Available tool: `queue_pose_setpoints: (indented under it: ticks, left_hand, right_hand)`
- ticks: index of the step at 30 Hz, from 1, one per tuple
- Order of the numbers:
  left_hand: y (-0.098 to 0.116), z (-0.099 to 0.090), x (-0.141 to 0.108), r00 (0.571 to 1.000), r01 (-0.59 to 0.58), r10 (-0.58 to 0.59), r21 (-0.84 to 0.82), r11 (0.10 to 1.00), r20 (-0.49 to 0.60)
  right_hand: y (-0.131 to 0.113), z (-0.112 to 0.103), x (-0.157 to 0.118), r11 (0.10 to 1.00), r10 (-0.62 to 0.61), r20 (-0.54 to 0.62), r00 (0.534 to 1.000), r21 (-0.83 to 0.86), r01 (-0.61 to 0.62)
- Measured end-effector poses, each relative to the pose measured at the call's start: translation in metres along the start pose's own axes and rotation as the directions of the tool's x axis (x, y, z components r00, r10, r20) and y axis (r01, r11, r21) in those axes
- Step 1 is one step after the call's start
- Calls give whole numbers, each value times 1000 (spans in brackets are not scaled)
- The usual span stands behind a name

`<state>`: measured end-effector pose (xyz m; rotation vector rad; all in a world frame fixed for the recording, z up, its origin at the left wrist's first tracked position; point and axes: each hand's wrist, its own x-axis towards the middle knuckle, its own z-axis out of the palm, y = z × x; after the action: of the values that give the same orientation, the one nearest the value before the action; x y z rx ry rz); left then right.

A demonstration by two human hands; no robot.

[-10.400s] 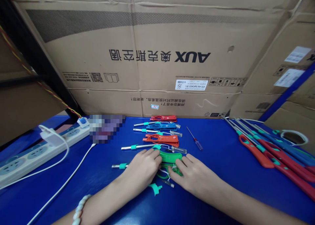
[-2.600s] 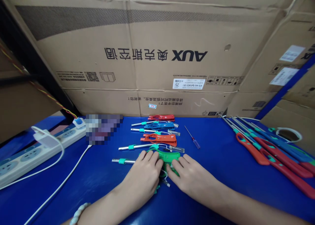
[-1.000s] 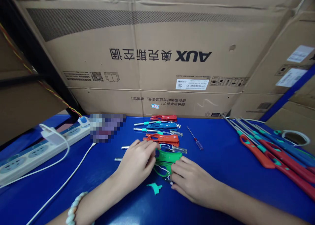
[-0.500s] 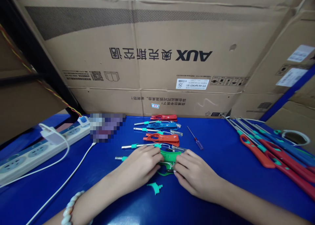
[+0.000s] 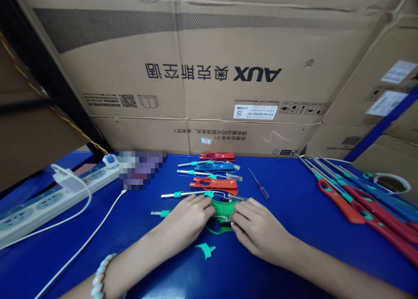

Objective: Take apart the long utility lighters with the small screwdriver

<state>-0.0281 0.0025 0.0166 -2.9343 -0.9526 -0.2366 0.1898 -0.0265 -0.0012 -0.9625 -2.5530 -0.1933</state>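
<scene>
Between my two hands lies a green lighter casing (image 5: 224,208), its halves apart, with a white wire and a black part (image 5: 225,224) showing inside. My left hand (image 5: 191,216) has its fingers closed on the casing's left end, near a metal lighter tube (image 5: 160,213) with a teal collar. The right end is gripped by my right hand (image 5: 256,227), whose fingertips also touch the black part. The fingers partly hide the casing. A loose teal trigger (image 5: 206,250) lies on the table just below.
Disassembled lighters with red (image 5: 217,156), blue (image 5: 215,166) and orange casings (image 5: 214,185) lie behind my hands. A purple-handled screwdriver (image 5: 263,191) is to their right. Several whole lighters (image 5: 341,201) are piled at right. A white power strip (image 5: 58,198) with cables lies left.
The metal tube has shifted slightly left. My left hand and the green casing have moved a little, and the black part now shows at a slightly different angle.
</scene>
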Motion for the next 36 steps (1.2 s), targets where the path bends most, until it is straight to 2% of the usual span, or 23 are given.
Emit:
queue_pose_setpoints:
  ticks: [8, 18, 27, 31, 36]
  left_hand:
    - [1, -2, 0, 1000, -1, 1, 9, 1000, 31]
    - [2, -4, -2, 999, 0, 3, -45, 999, 53]
    - [3, -4, -2, 1000, -4, 6, -52, 999, 31]
    - [1, -17, -3, 999, -32, 38, -166, 986, 32]
    - [0, -32, -7, 975, -88, 158, -382, 920, 156]
  right_hand:
    - [2, 3, -1, 1000, -9, -19, 1000, 11, 9]
    - [1, 3, -1, 978, 98, 68, 993, 181, -109]
    - [2, 2, 0, 968, 90, 108, 990, 222, -112]
    - [1, 3, 0, 969, 88, 114, 990, 219, -111]
    - [0, 2, 0, 968, 84, 125, 989, 227, -111]
